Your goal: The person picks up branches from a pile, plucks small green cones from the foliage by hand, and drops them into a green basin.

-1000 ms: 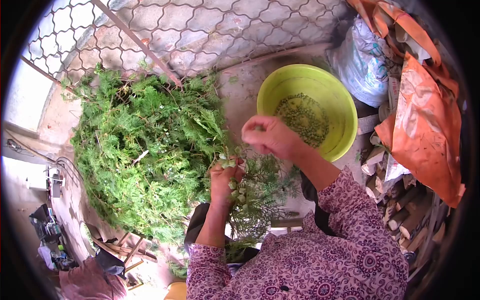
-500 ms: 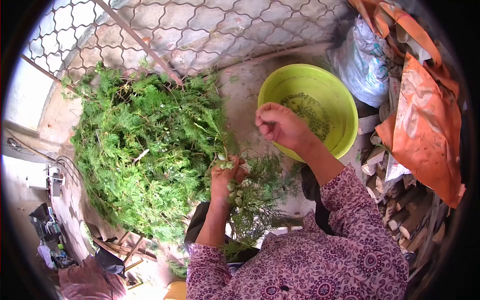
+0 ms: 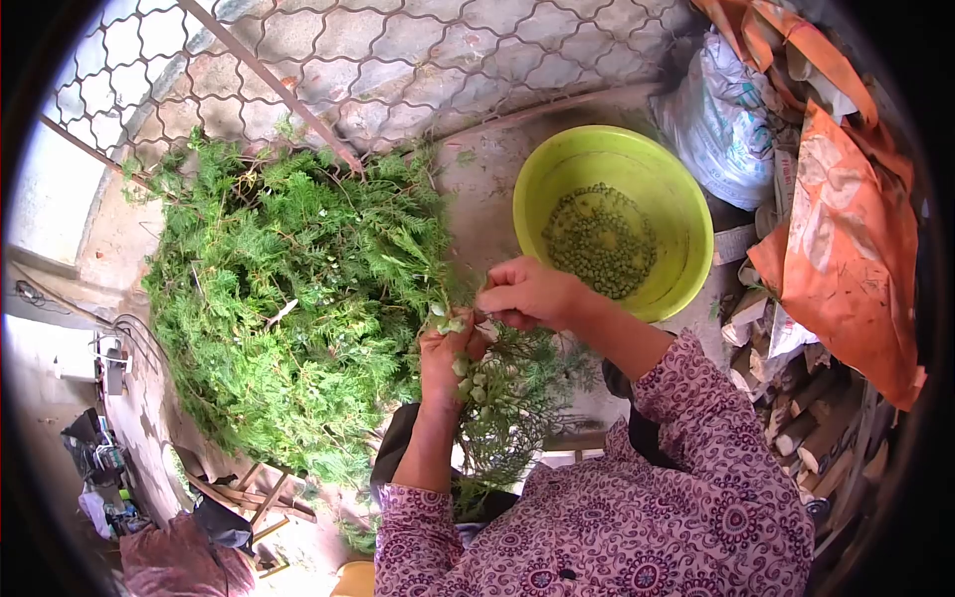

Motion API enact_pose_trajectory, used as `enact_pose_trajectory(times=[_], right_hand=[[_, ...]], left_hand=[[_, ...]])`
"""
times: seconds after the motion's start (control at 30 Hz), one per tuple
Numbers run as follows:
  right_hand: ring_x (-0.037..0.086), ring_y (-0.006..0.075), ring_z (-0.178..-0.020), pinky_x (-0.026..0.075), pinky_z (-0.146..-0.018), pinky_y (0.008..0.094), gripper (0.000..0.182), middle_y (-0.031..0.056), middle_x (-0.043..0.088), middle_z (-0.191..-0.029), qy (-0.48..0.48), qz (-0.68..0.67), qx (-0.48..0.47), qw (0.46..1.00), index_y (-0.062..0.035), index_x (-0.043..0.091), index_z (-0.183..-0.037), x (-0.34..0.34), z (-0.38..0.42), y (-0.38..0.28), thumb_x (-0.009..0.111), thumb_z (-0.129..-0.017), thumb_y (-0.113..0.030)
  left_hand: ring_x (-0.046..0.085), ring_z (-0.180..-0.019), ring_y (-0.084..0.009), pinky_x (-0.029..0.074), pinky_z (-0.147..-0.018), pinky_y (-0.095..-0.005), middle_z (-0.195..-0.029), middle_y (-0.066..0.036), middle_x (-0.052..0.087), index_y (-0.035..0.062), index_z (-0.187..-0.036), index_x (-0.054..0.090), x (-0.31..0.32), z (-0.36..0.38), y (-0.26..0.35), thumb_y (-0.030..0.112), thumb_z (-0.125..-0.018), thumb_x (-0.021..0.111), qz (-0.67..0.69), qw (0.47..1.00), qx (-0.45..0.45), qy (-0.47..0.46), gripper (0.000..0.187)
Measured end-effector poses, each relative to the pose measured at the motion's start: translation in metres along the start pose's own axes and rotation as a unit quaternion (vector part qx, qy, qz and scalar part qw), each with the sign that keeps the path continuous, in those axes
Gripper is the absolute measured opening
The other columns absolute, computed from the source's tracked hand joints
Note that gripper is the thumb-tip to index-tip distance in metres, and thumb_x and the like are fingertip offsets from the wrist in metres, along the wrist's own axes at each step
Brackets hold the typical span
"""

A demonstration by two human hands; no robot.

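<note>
My left hand point(image 3: 448, 348) is closed around a leafy green branch point(image 3: 502, 418) with pale green cones on it, held over my lap. Just above and to the right, my right hand point(image 3: 527, 296) has its fingers pinched together close to the branch; what lies between the fingertips is too small to make out. Many small green cones point(image 3: 602, 239) lie in the bottom of a yellow-green basin point(image 3: 686, 214), beyond my right hand. A big pile of green branches point(image 3: 288, 298) is to the left of my hands.
Wire fencing point(image 3: 398, 50) runs behind the pile. At the right are a white sack point(image 3: 731, 129), an orange bag point(image 3: 841, 249) and stacked firewood point(image 3: 816, 428). A wooden frame point(image 3: 264, 497) and dark bags point(image 3: 95, 443) are at the lower left.
My right hand has moved left and down from the basin's near edge to the branch. More of the cones in the basin now show. My left hand has stayed nearly still.
</note>
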State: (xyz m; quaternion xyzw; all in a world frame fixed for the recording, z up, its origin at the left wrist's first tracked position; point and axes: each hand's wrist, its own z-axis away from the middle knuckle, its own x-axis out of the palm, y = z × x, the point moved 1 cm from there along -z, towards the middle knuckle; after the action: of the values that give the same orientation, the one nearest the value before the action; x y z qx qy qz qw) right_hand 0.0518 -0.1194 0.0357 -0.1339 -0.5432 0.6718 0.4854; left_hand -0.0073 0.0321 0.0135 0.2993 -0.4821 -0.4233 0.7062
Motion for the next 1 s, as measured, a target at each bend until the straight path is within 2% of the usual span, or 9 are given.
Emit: enact_pose_trajectory(times=[0.1, 0.2, 0.27, 0.37, 0.4, 0.47, 0.53, 0.7, 1.0], right_hand=[[0.042, 0.0052, -0.042, 0.033, -0.038, 0.0194, 0.016, -0.0003, 0.050, -0.057, 0.032, -0.032, -0.017, 0.999, -0.0024, 0.057, -0.080, -0.018, 0.014, -0.021, 0.060, -0.078, -0.018], [0.051, 0.0131, -0.051, 0.041, -0.046, 0.0270, 0.019, 0.0062, 0.056, -0.065, 0.192, 0.182, -0.083, 0.961, -0.0015, 0.057, -0.083, -0.056, 0.012, -0.021, 0.061, -0.075, -0.019], [0.058, 0.0245, -0.071, 0.045, -0.063, 0.0366, 0.029, 0.0139, 0.060, -0.079, 0.368, 0.586, -0.258, 0.674, -0.0009, 0.057, -0.093, -0.093, 0.006, -0.001, 0.062, -0.071, -0.020], [0.055, 0.0330, -0.090, 0.041, -0.079, 0.0425, 0.039, 0.0183, 0.059, -0.091, 0.463, 0.646, -0.208, 0.570, -0.0024, 0.056, -0.102, -0.095, 0.012, 0.003, 0.064, -0.068, -0.020], [0.055, 0.0330, -0.090, 0.041, -0.079, 0.0425, 0.039, 0.0183, 0.059, -0.091, 0.461, 0.648, -0.210, 0.569, -0.0024, 0.056, -0.102, -0.091, 0.011, 0.001, 0.064, -0.068, -0.020], [0.057, 0.0243, -0.086, 0.044, -0.078, 0.0356, 0.043, 0.0117, 0.060, -0.089, 0.319, 0.553, -0.273, 0.719, -0.0028, 0.056, -0.106, -0.076, 0.006, -0.002, 0.066, -0.068, -0.022], [0.056, 0.0149, -0.080, 0.045, -0.074, 0.0290, 0.042, 0.0066, 0.059, -0.084, 0.183, 0.377, -0.179, 0.890, -0.0019, 0.057, -0.101, -0.036, 0.016, -0.021, 0.068, -0.069, -0.025], [0.051, 0.0091, -0.067, 0.043, -0.061, 0.0248, 0.028, 0.0030, 0.058, -0.076, 0.054, 0.281, -0.199, 0.937, -0.0003, 0.058, -0.089, 0.013, 0.011, -0.008, 0.066, -0.073, -0.021], [0.048, 0.0073, -0.055, 0.040, -0.052, 0.0245, 0.018, 0.0037, 0.055, -0.060, 0.164, 0.355, -0.212, 0.895, -0.0003, 0.059, -0.085, 0.000, 0.007, -0.006, 0.058, -0.077, -0.016]], left_hand=[[0.034, -0.040, -0.0052, 0.028, -0.040, -0.0209, -0.049, 0.002, 0.043, 0.0000, -0.079, 0.057, -0.004, -0.002, 0.001, 0.013, -0.086, 0.052, -0.007, 1.000, -0.007, 0.017, 0.015], [0.037, -0.041, -0.0068, 0.033, -0.042, -0.0223, -0.049, 0.001, 0.045, -0.0002, -0.078, 0.057, -0.009, -0.004, 0.000, 0.015, -0.086, 0.053, -0.018, 1.000, 0.003, 0.022, 0.017], [0.041, -0.041, -0.0083, 0.037, -0.043, -0.0234, -0.049, 0.000, 0.046, 0.0001, -0.078, 0.057, -0.011, -0.005, -0.003, 0.017, -0.086, 0.054, -0.024, 1.000, 0.015, 0.014, 0.019], [0.041, -0.042, -0.0082, 0.036, -0.042, -0.0226, -0.049, 0.000, 0.046, 0.0002, -0.078, 0.057, -0.012, -0.007, -0.005, 0.018, -0.086, 0.054, -0.037, 0.999, 0.033, 0.020, 0.019], [0.042, -0.043, -0.0079, 0.037, -0.044, -0.0222, -0.050, 0.000, 0.048, -0.0001, -0.079, 0.058, -0.011, -0.007, -0.005, 0.016, -0.086, 0.053, -0.037, 0.999, 0.026, 0.027, 0.018], [0.043, -0.045, -0.0075, 0.038, -0.047, -0.0218, -0.051, 0.000, 0.049, -0.0003, -0.080, 0.059, -0.011, -0.009, -0.006, 0.014, -0.086, 0.051, -0.036, 0.999, 0.021, 0.035, 0.017], [0.043, -0.045, -0.0070, 0.040, -0.048, -0.0224, -0.053, -0.001, 0.051, -0.0002, -0.081, 0.059, -0.014, -0.011, -0.009, 0.014, -0.086, 0.051, -0.050, 0.998, 0.019, 0.039, 0.017], [0.045, -0.054, -0.0045, 0.038, -0.051, -0.0204, -0.063, 0.001, 0.055, 0.0015, -0.085, 0.059, -0.012, -0.016, -0.020, 0.013, -0.087, 0.049, -0.078, 0.995, 0.063, 0.016, 0.016], [0.043, -0.059, -0.0016, 0.034, -0.052, -0.0177, -0.068, 0.004, 0.053, 0.0053, -0.089, 0.058, 0.008, 0.001, -0.001, 0.017, -0.090, 0.048, -0.098, 0.992, 0.064, -0.041, 0.015]])
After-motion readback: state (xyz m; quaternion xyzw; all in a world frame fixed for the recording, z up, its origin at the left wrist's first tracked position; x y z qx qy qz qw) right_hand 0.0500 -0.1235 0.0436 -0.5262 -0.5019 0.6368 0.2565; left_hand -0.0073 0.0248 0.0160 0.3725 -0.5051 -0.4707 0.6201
